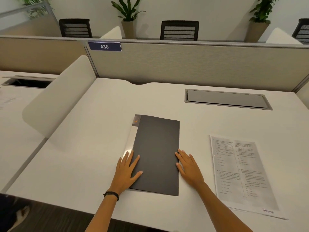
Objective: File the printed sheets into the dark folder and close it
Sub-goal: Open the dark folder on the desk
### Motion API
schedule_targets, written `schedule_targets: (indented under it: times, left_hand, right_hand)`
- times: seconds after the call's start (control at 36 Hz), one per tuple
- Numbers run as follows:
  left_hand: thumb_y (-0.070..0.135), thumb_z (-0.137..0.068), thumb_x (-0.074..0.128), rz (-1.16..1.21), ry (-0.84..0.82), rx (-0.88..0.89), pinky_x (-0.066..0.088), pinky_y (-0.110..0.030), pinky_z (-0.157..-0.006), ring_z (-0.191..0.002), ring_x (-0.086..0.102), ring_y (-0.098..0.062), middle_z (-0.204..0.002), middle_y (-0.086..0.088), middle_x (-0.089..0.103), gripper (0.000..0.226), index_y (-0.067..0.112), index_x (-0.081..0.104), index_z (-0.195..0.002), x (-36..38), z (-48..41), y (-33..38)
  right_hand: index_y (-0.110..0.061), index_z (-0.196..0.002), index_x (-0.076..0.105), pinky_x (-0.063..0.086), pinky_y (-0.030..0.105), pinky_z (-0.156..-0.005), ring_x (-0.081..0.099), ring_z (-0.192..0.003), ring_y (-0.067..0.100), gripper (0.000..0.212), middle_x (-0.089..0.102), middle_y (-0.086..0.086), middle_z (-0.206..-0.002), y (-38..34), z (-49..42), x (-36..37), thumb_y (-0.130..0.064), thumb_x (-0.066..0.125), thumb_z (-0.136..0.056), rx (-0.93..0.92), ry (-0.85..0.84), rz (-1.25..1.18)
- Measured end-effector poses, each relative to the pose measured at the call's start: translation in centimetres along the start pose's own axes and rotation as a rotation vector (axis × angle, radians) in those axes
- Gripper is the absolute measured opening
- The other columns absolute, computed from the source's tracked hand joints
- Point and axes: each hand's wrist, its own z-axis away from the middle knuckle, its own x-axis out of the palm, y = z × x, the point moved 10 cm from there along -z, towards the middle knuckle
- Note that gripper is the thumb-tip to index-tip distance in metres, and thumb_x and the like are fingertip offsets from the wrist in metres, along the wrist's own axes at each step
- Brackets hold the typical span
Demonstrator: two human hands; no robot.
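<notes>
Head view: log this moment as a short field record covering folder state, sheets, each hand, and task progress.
folder: dark grey flat folder, closed, lying on the white desk, pale spine strip along its left edge
sheets: printed white paper sheets, flat on the desk right of the folder, apart from it
left hand: left hand flat, fingers spread on the folder's left edge
right hand: right hand flat at the folder's right edge
progress: sheets not yet filed

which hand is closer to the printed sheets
Right. The right hand rests at the dark folder's right edge, with only a strip of bare desk between it and the printed sheets. The left hand lies on the folder's left side, farther away.
</notes>
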Motion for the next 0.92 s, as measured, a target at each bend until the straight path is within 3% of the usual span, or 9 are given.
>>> schedule_targets:
  times: [0.17,0.28,0.36,0.47,0.53,0.67,0.81,0.92]
  left_hand:
    - [0.087,-0.067,0.03,-0.067,-0.075,0.062,-0.018,-0.046,-0.112,-0.138,-0.031,-0.016,-0.152,0.001,-0.025,0.098,0.037,-0.011,-0.142,2.1,1.8,0.1]
    - [0.091,-0.062,0.03,-0.123,-0.114,0.077,-0.018,-0.051,-0.112,-0.135,-0.038,-0.018,-0.15,-0.003,-0.032,0.108,0.035,-0.019,-0.14,2.9,2.4,0.0]
    - [0.092,-0.06,0.03,-0.146,-0.128,0.088,-0.028,-0.045,-0.108,-0.134,-0.04,-0.02,-0.148,-0.005,-0.036,0.112,0.033,-0.022,-0.139,2.9,2.6,0.3]
    - [0.085,-0.065,0.032,-0.107,-0.096,0.055,-0.019,-0.048,-0.112,-0.137,-0.033,-0.029,-0.147,-0.007,-0.034,0.109,0.024,-0.018,-0.141,2.1,2.9,0.6]
    - [0.076,-0.073,0.039,-0.056,-0.06,0.05,-0.013,-0.047,-0.114,-0.139,-0.028,-0.029,-0.149,-0.008,-0.029,0.101,0.023,-0.012,-0.143,1.5,3.2,0.9]
    - [0.027,-0.08,0.068,0.09,0.05,0.014,-0.001,-0.04,-0.117,-0.144,-0.011,-0.026,-0.154,-0.002,-0.012,0.093,0.03,0.001,-0.143,0.0,4.5,0.6]
    - [-0.001,-0.08,0.063,0.291,0.187,-0.014,0.012,-0.039,-0.117,-0.144,0.006,-0.017,-0.155,0.003,0.008,0.088,0.032,0.01,-0.143,-1.3,5.7,0.2]
    - [-0.005,-0.086,0.053,0.58,0.311,-0.093,0.018,-0.022,-0.112,-0.139,0.018,0.002,-0.15,0.017,0.022,0.075,0.037,0.024,-0.141,-2.4,6.4,-1.1]
  right_hand:
    - [-0.026,-0.145,0.011,-0.004,0.029,-0.117,0.005,-0.145,0.009,0.048,0.009,-0.006,-0.157,-0.1,0.0,-0.1,-0.033,0.023,-0.099,0.004,0.001,0.01]
    - [-0.025,-0.145,0.014,-0.003,0.028,-0.117,0.008,-0.144,0.009,0.047,0.013,-0.006,-0.156,-0.1,0.1,-0.3,-0.031,0.024,-0.099,0.01,0.012,-0.017]
    - [-0.026,-0.145,0.016,-0.001,0.028,-0.117,0.009,-0.144,0.007,0.046,0.015,-0.006,-0.156,0.0,0.2,-0.5,-0.03,0.025,-0.099,0.023,0.022,-0.063]
    - [-0.026,-0.145,0.016,-0.001,0.028,-0.117,0.01,-0.143,0.007,0.046,0.017,-0.007,-0.155,0.0,0.3,-0.6,-0.03,0.025,-0.099,0.027,0.031,-0.087]
    - [-0.026,-0.145,0.016,0.0,0.028,-0.117,0.011,-0.143,0.007,0.046,0.018,-0.007,-0.155,0.0,0.4,-0.7,-0.029,0.025,-0.099,0.031,0.04,-0.099]
    - [-0.028,-0.144,0.016,0.002,0.024,-0.116,0.019,-0.142,0.009,0.046,0.024,-0.006,-0.153,0.6,1.0,-1.2,-0.027,0.027,-0.099,0.103,0.088,-0.253]
    - [-0.026,-0.144,0.02,0.009,0.026,-0.116,0.026,-0.14,0.014,0.045,0.029,-0.004,-0.152,1.1,1.6,-2.0,-0.029,0.027,-0.099,0.165,0.154,-0.367]
    - [-0.026,-0.143,0.021,0.016,0.036,-0.118,0.028,-0.14,0.018,0.046,0.029,-0.002,-0.152,1.2,1.8,-2.7,-0.031,0.028,-0.098,0.216,0.216,-0.497]
